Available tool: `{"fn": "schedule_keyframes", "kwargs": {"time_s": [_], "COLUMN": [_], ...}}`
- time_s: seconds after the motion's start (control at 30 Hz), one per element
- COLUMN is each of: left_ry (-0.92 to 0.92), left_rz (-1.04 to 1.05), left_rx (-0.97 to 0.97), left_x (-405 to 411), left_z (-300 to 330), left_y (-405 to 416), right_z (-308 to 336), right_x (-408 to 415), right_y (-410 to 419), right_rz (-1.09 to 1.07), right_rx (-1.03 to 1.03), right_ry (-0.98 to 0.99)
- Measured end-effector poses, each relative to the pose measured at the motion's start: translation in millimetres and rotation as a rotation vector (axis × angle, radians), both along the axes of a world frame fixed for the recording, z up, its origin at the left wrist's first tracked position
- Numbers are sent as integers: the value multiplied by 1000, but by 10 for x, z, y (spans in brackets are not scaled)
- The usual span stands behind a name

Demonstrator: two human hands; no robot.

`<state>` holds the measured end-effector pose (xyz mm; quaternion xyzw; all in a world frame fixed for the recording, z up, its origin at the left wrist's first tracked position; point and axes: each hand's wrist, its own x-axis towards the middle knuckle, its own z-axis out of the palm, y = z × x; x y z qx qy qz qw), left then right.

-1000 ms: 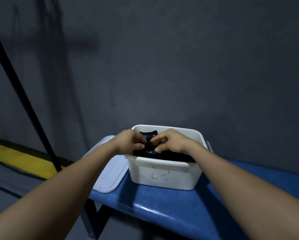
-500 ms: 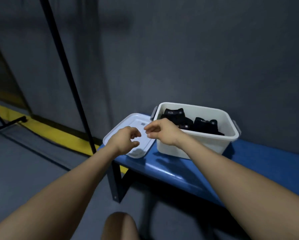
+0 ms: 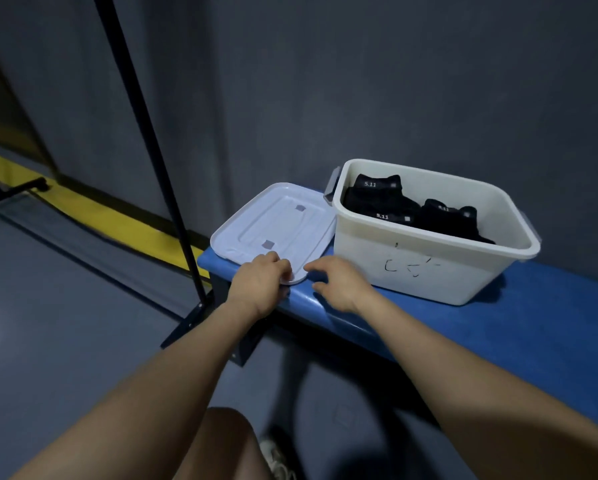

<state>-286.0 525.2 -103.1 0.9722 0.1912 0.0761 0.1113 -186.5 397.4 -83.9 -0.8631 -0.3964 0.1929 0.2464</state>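
Left of the bin (image 3: pixel 359 261), the lid (image 3: pixel 273 223) is gripped at its near corner by the left hand (image 3: pixel 259 285); the right hand (image 3: pixel 342 282) hovers spread. Lifted lopsidedly, the lid could slip free and fall.

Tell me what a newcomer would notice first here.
The open white storage bin stands on the blue bench, with black folded garments marked 5.11 inside. Its white lid lies flat on the bench's left end, beside the bin. The left hand grips the lid's near corner, and the right hand hovers open just right of it.
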Motion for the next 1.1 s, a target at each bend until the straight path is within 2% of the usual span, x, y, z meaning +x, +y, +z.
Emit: {"fn": "schedule_keyframes", "kwargs": {"time_s": [0.23,0.33,0.47,0.57,0.73,0.9,1.0,1.1], "left_ry": [-59,-164,-365,-465,-652,-654,-610,-639], "left_rz": [-59,-93,-127,-149,53,257,326,359], "left_rx": [30,-43,-74,-33,89,183,152,17], "left_x": [-1,-148,-446,-676,-942,-1086,-1056,-908], "left_z": [5,131,467,780,1373,1917,2141,2221], "left_y": [80,169,332,410,510,598,523,425], "right_z": [-27,64,278,541,1115,1601,1828,1951], "right_x": [19,-44,-206,-388,-635,-738,-745,-603], "right_y": [77,116,249,409,598,582,498,296], "right_rz": [23,59,84,62,105,63,19,-25], "right_rx": [7,40,169,345,625,847,875,803], "right_ry": [-91,-161,-279,-275,-174,-8,79,-18]}}
